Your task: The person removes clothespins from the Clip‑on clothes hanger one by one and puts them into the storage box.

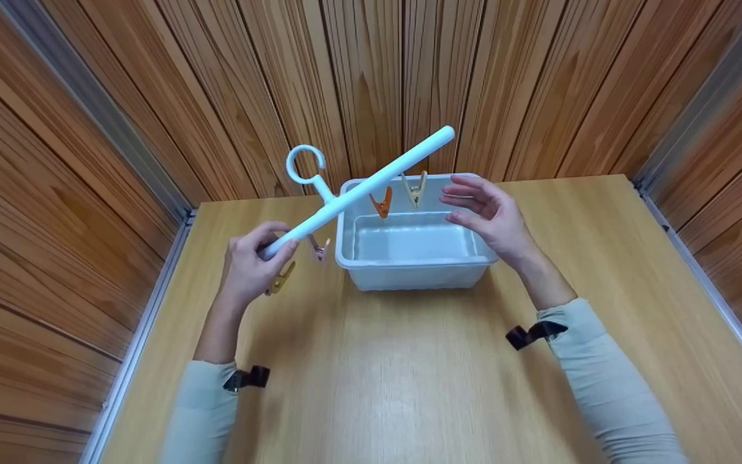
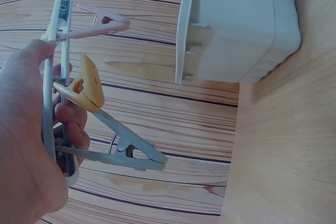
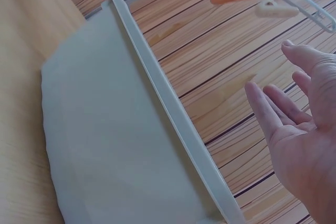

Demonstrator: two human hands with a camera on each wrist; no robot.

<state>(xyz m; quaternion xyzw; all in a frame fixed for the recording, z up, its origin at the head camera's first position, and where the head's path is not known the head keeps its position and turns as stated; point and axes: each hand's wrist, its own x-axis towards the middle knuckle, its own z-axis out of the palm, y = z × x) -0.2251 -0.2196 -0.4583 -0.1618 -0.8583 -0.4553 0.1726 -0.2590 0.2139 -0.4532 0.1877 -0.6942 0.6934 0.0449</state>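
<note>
My left hand (image 1: 248, 264) grips one end of a pale blue clip hanger (image 1: 371, 185), its bar slanting up to the right and its hook pointing up. Clothespins hang from the bar: an orange one (image 1: 382, 202), a cream one (image 1: 415, 190), a pink one (image 1: 319, 249) and a yellow one (image 1: 280, 278). In the left wrist view a grey-blue clothespin (image 2: 136, 156) hangs at the gripped end. My right hand (image 1: 496, 222) holds nothing, its fingers spread and slightly bent beside the basin's right rim, apart from the hanger's raised end.
A light grey rectangular basin (image 1: 419, 277) stands on the wooden table (image 1: 397, 380), under the hanger's raised half. Wood-plank walls (image 1: 371, 84) close off the back and both sides. Metal rails run along the table's side edges. Both sleeves carry a small black wrist camera.
</note>
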